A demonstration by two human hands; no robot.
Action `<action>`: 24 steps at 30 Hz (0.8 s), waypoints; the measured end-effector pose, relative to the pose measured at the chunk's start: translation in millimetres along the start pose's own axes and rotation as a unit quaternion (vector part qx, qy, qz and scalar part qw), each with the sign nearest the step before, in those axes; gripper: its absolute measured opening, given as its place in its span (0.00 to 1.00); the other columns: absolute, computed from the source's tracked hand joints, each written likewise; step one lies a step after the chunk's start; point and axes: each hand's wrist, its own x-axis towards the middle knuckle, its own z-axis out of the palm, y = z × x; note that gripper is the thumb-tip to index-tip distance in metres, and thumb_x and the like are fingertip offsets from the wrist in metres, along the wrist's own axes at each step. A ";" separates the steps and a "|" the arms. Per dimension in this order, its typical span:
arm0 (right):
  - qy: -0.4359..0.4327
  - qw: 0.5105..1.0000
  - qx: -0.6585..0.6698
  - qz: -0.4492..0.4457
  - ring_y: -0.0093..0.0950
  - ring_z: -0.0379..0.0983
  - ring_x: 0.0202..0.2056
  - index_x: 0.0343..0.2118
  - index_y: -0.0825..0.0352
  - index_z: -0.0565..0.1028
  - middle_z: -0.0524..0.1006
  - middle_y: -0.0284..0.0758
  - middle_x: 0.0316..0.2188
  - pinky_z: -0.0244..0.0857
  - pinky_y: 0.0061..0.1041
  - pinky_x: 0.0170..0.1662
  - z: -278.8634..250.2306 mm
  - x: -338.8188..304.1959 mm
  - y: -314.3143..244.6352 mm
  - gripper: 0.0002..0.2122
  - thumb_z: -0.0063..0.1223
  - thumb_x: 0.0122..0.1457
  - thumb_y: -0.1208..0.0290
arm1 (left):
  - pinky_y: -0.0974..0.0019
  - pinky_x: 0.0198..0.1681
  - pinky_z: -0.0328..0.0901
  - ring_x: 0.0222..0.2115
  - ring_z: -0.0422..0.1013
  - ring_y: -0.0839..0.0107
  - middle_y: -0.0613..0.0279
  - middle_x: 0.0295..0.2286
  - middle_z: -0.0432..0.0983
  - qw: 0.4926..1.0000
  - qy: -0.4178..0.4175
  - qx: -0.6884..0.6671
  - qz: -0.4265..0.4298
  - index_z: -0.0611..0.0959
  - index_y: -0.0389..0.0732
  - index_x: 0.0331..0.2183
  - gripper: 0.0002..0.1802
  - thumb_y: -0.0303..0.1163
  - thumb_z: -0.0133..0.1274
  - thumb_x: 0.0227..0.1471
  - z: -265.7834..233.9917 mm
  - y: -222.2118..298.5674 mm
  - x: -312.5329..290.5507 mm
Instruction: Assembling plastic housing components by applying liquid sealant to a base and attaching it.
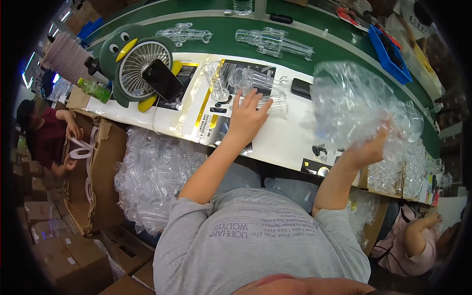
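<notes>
My left hand (249,118) rests on the work surface with its fingers spread, touching clear plastic parts (253,77). Just left of its fingertips lies another clear plastic piece (216,81), tube-shaped. At the right, my right hand (368,150), blurred by motion, is closed on a crumpled clear plastic bag (344,98), raised over the table's right side. The bag's far end overlaps a heap of clear plastic (413,123), and I cannot tell where one stops. A small black case (301,88) sits between my hands.
Two clear plastic assemblies (184,33) (275,43) lie on the green surface (221,46) at the back. A penguin-shaped fan (130,69) with a black phone (163,81) stands left. A box (105,172), bagged plastic (152,172), a blue tray (388,54) and co-workers surround me.
</notes>
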 end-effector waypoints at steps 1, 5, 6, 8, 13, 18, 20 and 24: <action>-0.065 0.975 -0.147 -0.151 0.28 0.73 0.35 0.42 0.74 0.72 0.74 0.41 0.38 0.70 0.23 0.37 -22.8 9.9 18.0 0.15 0.42 0.57 0.70 | 0.48 0.55 0.48 0.50 0.60 0.63 0.59 0.40 0.69 1.000 0.007 0.001 0.000 0.76 0.48 0.42 0.23 0.32 0.57 0.38 1.4 -1.3 0.5; -0.044 0.991 0.035 0.121 0.31 0.72 0.38 0.39 0.78 0.71 0.74 0.43 0.37 0.68 0.26 0.39 -35.4 15.6 12.1 0.16 0.45 0.52 0.70 | 0.46 0.55 0.46 0.52 0.56 0.61 0.55 0.47 0.63 0.999 0.009 -0.049 0.003 0.72 0.49 0.47 0.30 0.35 0.58 0.37 -7.9 5.1 -4.7; -0.172 0.952 -0.206 -0.148 0.31 0.72 0.35 0.40 0.73 0.70 0.73 0.42 0.35 0.69 0.26 0.37 -53.9 22.9 23.9 0.15 0.43 0.51 0.70 | 0.46 0.55 0.46 0.53 0.56 0.60 0.56 0.47 0.63 0.997 0.022 -0.069 0.009 0.73 0.48 0.46 0.28 0.35 0.58 0.38 -12.1 7.5 -5.9; -0.310 0.906 0.200 0.208 0.37 0.72 0.37 0.43 0.59 0.64 0.71 0.38 0.35 0.70 0.37 0.40 -74.3 38.0 23.1 0.12 0.39 0.57 0.66 | 0.46 0.54 0.48 0.52 0.57 0.60 0.57 0.47 0.63 0.992 0.048 -0.115 0.006 0.73 0.47 0.45 0.26 0.35 0.58 0.39 -21.6 8.1 -11.6; -0.336 0.901 0.129 0.244 0.31 0.70 0.33 0.42 0.59 0.68 0.71 0.33 0.34 0.67 0.35 0.42 -118.4 0.4 -6.8 0.10 0.42 0.57 0.67 | 0.58 0.48 0.59 0.44 0.65 0.54 0.46 0.42 0.67 0.970 0.164 -0.163 -0.076 0.73 0.34 0.39 0.18 0.21 0.51 0.41 -65.0 -16.1 -40.0; -0.130 0.950 -0.139 0.250 0.29 0.70 0.33 0.41 0.62 0.70 0.73 0.33 0.33 0.66 0.31 0.42 -299.9 119.2 -69.2 0.11 0.43 0.57 0.66 | 0.58 0.48 0.58 0.41 0.66 0.55 0.47 0.40 0.68 0.945 0.274 -0.056 -0.169 0.70 0.33 0.39 0.14 0.20 0.46 0.47 -105.5 -67.0 -84.1; -0.227 0.823 -0.498 0.149 0.29 0.71 0.35 0.42 0.70 0.72 0.75 0.34 0.33 0.64 0.27 0.42 -383.4 159.3 -56.6 0.15 0.45 0.58 0.63 | 0.60 0.49 0.57 0.42 0.65 0.58 0.49 0.41 0.68 0.930 0.305 -0.061 -0.194 0.70 0.32 0.39 0.13 0.20 0.46 0.48 -112.0 -82.0 -83.6; -0.207 0.629 -0.749 -0.010 0.45 0.68 0.44 0.48 0.75 0.66 0.70 0.51 0.44 0.59 0.32 0.48 -418.6 135.1 -15.5 0.28 0.52 0.50 0.57 | 0.63 0.50 0.56 0.43 0.64 0.63 0.52 0.42 0.67 0.912 0.329 -0.030 -0.245 0.70 0.32 0.39 0.11 0.23 0.45 0.51 -135.2 -108.8 -100.4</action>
